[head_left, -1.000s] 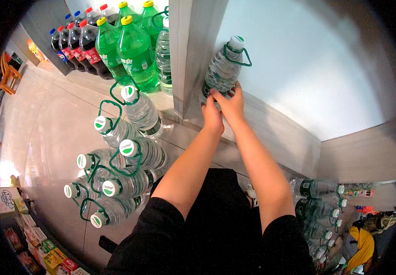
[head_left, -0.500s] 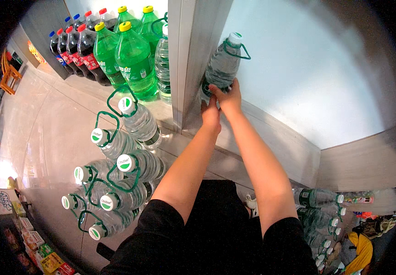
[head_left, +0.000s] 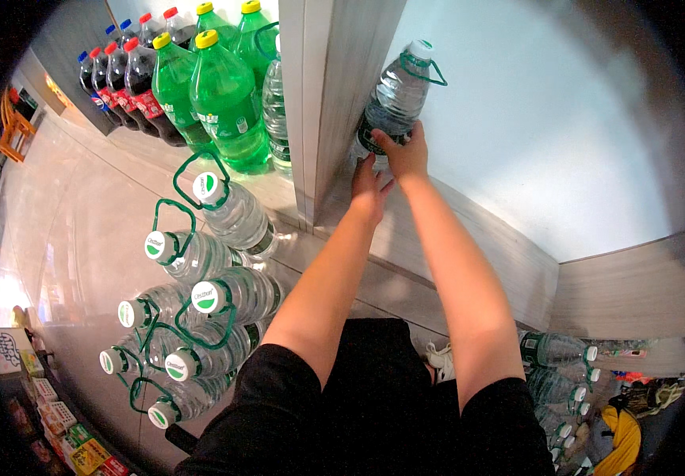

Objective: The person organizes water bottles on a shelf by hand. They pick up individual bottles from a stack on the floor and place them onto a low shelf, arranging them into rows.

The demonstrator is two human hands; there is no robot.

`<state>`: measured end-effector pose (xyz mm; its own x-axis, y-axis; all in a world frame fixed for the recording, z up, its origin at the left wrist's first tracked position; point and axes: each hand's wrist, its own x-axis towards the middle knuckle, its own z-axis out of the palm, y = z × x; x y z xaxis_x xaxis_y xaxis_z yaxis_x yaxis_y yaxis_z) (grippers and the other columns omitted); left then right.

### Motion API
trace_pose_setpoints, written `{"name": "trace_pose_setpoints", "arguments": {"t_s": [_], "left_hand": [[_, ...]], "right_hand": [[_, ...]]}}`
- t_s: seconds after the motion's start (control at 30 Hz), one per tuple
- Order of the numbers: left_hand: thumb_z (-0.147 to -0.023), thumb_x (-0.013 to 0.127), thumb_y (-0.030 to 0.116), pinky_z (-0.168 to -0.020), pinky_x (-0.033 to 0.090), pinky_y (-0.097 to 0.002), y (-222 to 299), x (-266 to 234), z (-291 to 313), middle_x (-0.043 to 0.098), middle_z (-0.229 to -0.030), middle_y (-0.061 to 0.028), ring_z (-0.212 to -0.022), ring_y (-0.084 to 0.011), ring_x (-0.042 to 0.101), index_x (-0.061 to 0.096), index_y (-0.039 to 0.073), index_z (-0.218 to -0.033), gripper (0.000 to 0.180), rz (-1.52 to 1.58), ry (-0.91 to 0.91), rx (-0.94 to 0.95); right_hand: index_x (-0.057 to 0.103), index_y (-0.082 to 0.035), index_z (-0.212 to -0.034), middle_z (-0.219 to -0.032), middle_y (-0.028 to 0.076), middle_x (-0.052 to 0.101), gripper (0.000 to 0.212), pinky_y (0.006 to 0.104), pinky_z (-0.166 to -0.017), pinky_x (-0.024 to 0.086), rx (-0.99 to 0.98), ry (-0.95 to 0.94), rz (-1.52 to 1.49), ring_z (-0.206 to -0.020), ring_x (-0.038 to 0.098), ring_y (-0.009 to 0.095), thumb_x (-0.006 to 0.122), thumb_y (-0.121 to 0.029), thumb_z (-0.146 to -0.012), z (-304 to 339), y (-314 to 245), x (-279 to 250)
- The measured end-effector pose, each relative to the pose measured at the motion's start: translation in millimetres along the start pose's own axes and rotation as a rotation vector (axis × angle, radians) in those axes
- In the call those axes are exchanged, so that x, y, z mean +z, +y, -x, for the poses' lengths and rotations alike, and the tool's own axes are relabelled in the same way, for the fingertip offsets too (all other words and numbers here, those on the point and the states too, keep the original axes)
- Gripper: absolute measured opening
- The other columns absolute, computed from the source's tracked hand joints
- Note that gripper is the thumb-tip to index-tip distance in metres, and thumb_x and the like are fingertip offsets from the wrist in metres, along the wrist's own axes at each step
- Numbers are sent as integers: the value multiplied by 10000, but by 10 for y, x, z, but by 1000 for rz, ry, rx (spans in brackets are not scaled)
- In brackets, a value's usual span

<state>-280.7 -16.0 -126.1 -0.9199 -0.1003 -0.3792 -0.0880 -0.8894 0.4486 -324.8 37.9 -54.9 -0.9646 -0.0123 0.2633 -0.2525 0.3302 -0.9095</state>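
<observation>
We are judging an even, low, two-handed hold best for steadying the water bottle [head_left: 398, 91] cap-up beside the wooden panel [head_left: 333, 119]. Our right hand [head_left: 407, 155] is grasping its lower half; our left hand [head_left: 368, 189] is lying near its base, grip unclear. The bottle is standing just beyond both hands.

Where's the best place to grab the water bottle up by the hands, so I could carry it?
Probably by its green carry loop, coming from the right: the loop juts out rightward from the neck, just under the cap, clear of the wood-look panel close on the bottle's left. The right hand covers part of the lower body.
</observation>
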Motion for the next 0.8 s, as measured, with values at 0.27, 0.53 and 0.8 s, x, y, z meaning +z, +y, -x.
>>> {"name": "trace_pose_setpoints", "arguments": {"t_s": [0.27, 0.53, 0.8], "left_hand": [[-913, 368, 475, -1043, 243, -531, 30, 94, 37, 46, -1522, -104, -1379, -280, 158, 129, 284, -1444, 613, -22, 27, -23], [-868, 426, 527, -930, 362, -455, 1, 87, 48, 118, -1509, -80, -1355, -266, 227, 159, 255, -1436, 684, -79, 75, -33], [-877, 409, 533, -949, 359, -498, -7, 93, 69, 95, -1519, -97, -1358, -282, 222, 137, 265, -1440, 681, -118, 120, -46]], "right_hand": [[446, -5, -1214, -1180, 230, 459, 731, 364, -840, 437, -198, 364, -1, -1003, 488, 348, 814, -235, -626, 13, -278, -120], [691, -152, -914, -1145, 169, 481, 260, 444, -859, 358, -873, 375, 583, -1022, 439, 327, 750, -262, -687, -172, -1134, -397], [695, -145, -773, -1071, 117, 546, 112, 429, -832, 369, -741, 459, 710, -1002, 471, 328, 721, -238, -715, -333, -972, -712]]}}
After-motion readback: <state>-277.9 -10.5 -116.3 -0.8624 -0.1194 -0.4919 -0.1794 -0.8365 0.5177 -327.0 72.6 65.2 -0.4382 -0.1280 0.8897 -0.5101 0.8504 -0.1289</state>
